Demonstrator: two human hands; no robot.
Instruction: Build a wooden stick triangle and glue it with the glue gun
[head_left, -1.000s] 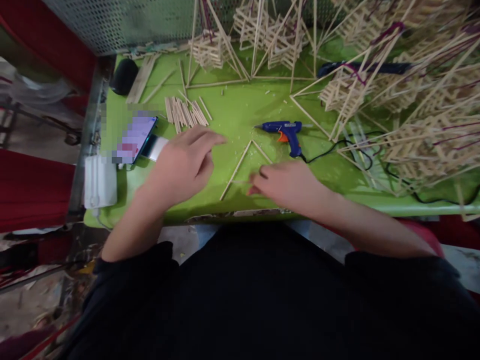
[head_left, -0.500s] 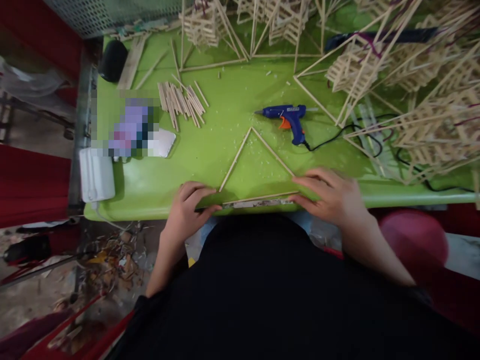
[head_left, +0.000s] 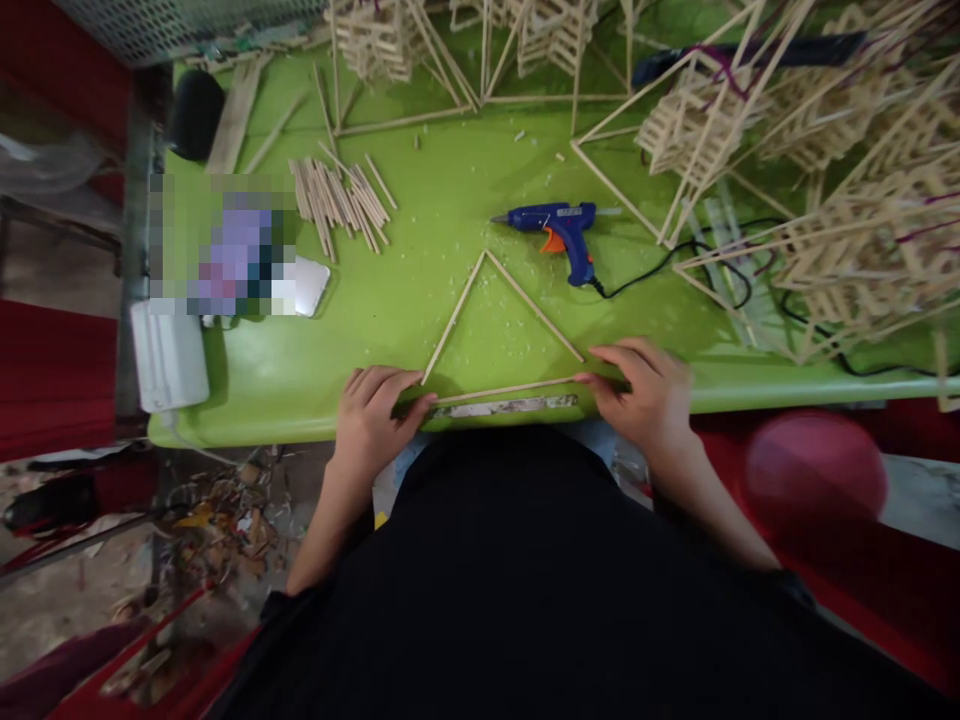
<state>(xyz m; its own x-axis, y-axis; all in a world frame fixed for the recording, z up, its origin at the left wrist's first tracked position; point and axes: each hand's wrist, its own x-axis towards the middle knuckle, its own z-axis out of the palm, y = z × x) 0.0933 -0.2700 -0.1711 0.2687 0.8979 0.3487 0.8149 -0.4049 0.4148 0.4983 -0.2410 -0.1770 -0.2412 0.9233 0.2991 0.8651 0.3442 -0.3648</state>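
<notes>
On the bench [head_left: 427, 215], near its front edge, the left hand [head_left: 373, 412] and the blurred right hand [head_left: 646, 396] seem to pinch the stick triangle [head_left: 454, 318] at its lower corners, their fingers hiding both joints.

Clothing: one black top [head_left: 525, 590] of plain dark fabric covers the whole torso. The left sleeve [head_left: 281, 615] and right sleeve [head_left: 795, 600] are black and end near the elbow. Forearms are bare below the sleeve edges. The left hand [head_left: 371, 415] and right hand [head_left: 641, 395] are bare.
</notes>
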